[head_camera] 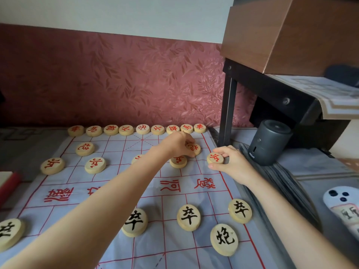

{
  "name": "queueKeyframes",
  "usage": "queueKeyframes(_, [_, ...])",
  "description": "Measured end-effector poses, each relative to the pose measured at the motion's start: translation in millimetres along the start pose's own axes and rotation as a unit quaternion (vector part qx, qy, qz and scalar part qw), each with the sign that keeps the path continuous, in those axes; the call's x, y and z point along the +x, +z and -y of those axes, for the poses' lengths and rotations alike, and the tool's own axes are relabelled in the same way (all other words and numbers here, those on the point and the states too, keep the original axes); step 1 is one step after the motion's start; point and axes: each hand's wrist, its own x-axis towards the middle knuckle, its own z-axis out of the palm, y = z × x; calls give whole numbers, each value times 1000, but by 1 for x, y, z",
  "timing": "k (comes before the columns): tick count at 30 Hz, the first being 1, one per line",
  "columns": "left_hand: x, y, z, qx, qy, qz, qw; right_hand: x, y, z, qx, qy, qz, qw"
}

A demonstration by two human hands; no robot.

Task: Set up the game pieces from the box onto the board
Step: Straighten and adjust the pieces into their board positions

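Note:
A pale cloth board (174, 195) with red grid lines lies before me. Round wooden pieces with red characters fill the far row (142, 129), and others stand on the rows in front of it. Pieces with black characters (188, 217) stand on the near half. My left hand (177, 143) reaches across the board and pinches a red cannon piece (194, 148) near the far right. At the board's right edge my right hand (231, 162) pinches a red soldier piece (215, 158). Another red soldier (178, 161) lies just below my left hand.
A dark cylindrical device (269, 142) stands right of the board beside a black table leg (227, 111). A phone in a white case (343, 206) lies at the right edge. A red-edged box corner (8, 183) shows at the far left. A patterned red wall rises behind.

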Motion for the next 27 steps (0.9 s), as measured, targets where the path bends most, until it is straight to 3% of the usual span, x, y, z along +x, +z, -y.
queueKeyframes(27, [-3, 5, -2, 19, -9, -34, 999, -8, -4, -6, 64, -5, -16, 998])
